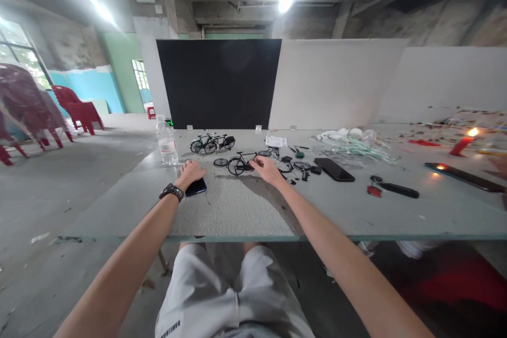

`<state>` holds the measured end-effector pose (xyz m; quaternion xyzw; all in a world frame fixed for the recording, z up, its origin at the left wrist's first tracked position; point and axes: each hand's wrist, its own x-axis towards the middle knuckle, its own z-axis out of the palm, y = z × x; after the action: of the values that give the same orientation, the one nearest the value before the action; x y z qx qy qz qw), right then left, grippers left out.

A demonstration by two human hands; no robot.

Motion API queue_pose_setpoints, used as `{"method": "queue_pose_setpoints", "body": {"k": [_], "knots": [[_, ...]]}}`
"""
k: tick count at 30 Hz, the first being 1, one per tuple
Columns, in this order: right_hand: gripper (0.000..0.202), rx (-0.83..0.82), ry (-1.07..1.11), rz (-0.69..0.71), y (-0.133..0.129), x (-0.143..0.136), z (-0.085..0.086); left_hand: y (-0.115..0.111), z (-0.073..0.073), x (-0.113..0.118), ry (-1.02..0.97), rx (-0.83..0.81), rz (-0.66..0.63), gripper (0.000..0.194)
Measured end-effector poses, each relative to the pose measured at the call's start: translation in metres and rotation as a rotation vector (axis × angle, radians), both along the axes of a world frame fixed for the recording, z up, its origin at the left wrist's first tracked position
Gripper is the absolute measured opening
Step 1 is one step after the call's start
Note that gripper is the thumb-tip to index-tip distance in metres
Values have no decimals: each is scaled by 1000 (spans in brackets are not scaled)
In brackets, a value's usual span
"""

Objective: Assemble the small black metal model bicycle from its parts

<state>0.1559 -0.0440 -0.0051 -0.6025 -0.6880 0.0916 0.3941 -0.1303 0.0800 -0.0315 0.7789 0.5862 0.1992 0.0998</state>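
Note:
My right hand [266, 168] pinches the rear part of a small black model bicycle [236, 165], which stands upright on the table. Its rear wheel area is hidden by my fingers. My left hand [192, 171], with a dark watch on the wrist, rests loosely bent at the upper edge of a dark phone [196, 187], holding nothing that I can see. A loose model wheel [221, 162] lies just left of the bicycle. Beyond it stand two more model bicycles [204, 143]. Small black parts [303, 167] are scattered to the right of my right hand.
A clear water bottle [167, 145] stands at the left. To the right lie a black phone [335, 169], a black-handled tool [398, 189], a heap of clear plastic [352, 145] and another phone [463, 177]. A lit red candle [463, 145] burns near that phone.

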Motion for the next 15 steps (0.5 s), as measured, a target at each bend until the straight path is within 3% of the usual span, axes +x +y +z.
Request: {"method": "queue_pose_setpoints", "body": {"k": [6,15], "knots": [[41,9,-2,0,-1,0,1,-2,2,-10,53,6,5,52],[40,-16,10,8,-1,0,0,-5,1,-6,50,25,16,52]]}}
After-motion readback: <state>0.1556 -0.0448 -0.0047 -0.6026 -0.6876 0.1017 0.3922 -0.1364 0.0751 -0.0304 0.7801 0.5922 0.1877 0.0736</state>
